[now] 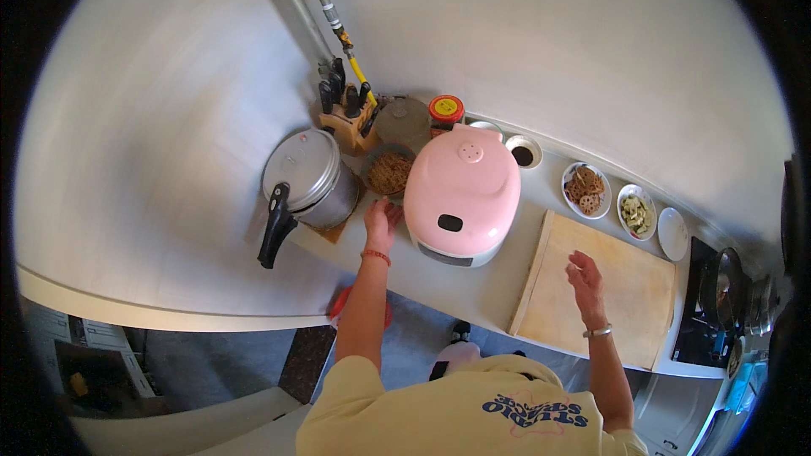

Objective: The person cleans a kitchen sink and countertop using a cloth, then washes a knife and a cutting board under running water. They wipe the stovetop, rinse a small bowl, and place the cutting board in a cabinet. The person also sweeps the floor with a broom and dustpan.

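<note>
My left hand (pixel 382 223) is between a silver pressure cooker (pixel 303 171) and a pink rice cooker (pixel 466 196) with its lid down. Its fingers point toward a bowl (pixel 365 172) of brown shredded food (pixel 389 172); whether they touch the bowl or the rice cooker I cannot tell. No object shows in that hand. Over a wooden board (pixel 608 253), my right hand (pixel 586 282) hovers with loosely bent fingers and holds nothing. The pressure cooker's black handle (pixel 277 221) juts out past the counter's left side.
A knife block (pixel 348 123) and a red-lidded jar (pixel 447 109) stand behind. Along the wall sit a bowl of dark liquid (pixel 523 155), sliced lotus root (pixel 585 190), chopped green vegetable (pixel 636 213) and a white plate (pixel 673 234). A wok (pixel 722 288) rests on the stove (pixel 687 335).
</note>
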Demonstrator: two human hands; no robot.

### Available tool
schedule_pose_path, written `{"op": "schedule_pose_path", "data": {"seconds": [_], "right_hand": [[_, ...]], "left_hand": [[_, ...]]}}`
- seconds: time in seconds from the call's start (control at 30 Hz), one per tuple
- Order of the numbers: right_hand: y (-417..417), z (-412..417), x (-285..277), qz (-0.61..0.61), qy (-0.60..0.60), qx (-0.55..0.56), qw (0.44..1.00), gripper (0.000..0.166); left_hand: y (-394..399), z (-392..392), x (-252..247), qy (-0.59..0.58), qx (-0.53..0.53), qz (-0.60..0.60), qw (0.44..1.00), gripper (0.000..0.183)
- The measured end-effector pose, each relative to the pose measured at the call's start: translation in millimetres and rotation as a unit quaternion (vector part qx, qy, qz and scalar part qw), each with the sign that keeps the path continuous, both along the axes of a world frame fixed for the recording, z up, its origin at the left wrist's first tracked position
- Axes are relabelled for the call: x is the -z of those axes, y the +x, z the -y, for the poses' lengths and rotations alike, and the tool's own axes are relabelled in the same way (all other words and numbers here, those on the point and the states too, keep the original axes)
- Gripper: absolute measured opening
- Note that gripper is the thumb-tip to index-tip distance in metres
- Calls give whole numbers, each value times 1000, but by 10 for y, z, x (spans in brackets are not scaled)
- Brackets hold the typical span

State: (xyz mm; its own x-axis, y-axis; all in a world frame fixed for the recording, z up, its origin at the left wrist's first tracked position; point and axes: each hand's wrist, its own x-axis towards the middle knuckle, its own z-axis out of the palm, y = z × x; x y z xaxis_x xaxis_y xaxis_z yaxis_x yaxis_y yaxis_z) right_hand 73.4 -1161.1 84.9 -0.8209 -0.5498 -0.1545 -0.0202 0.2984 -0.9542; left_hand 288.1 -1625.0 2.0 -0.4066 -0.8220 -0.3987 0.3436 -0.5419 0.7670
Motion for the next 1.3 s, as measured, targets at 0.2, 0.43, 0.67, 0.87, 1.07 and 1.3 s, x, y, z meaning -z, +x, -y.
{"op": "schedule_pose_path", "data": {"seconds": [0.2,0.43,0.67,0.87,1.07,1.3], "right_hand": [[87,940,-378,177,-18,-95,980,80],[-138,1662,-34,298,-56,-117,946,92],[-383,1904,54,349,-66,-96,930,84],[-341,1988,83,406,-148,-132,892,86],[-353,2085,-127,436,-211,-161,860,85],[-454,2084,-65,426,-171,-147,876,81]], "left_hand": [[-187,321,42,89,52,-92,990,44],[-209,420,109,65,26,-24,997,48],[-259,128,-258,26,-12,76,997,43],[171,-79,-296,23,-16,77,997,35],[423,-193,-397,56,-11,118,991,32],[858,-518,-479,-2,28,115,993,32]]}}
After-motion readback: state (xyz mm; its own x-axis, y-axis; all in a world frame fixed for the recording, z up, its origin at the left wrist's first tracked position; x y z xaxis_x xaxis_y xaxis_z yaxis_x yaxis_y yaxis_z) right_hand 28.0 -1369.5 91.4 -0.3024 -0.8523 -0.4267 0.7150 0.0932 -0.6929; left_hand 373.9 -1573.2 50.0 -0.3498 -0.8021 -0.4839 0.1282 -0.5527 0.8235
